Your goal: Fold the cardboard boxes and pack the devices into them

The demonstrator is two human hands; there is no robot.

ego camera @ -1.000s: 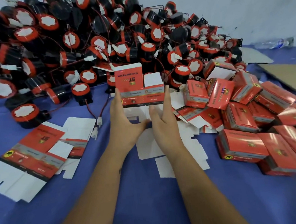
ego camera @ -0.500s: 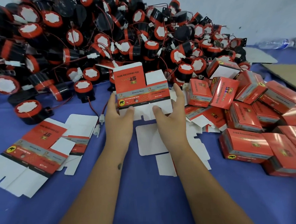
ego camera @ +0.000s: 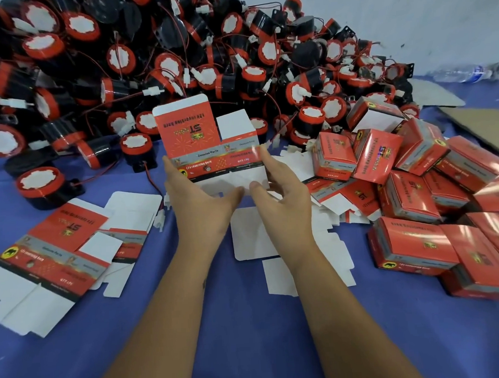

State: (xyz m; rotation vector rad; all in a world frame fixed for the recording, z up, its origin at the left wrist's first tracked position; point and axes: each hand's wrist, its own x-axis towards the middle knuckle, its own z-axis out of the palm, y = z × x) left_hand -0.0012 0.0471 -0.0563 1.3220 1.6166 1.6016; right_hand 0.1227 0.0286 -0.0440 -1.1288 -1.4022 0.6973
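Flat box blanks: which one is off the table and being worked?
The box blank standing upright between the left hand and right hand, its top flap raised. The other blanks, like the one at left, lie flat on the blue cloth.

box (ego camera: 211, 150): glossy printed card, matt white inside | packed boxes (ego camera: 413, 246): shiny film | tablecloth (ego camera: 250, 333): matt cloth

blue tablecloth (ego camera: 251, 347), plastic bottle (ego camera: 467, 73), white wall (ego camera: 406, 13)
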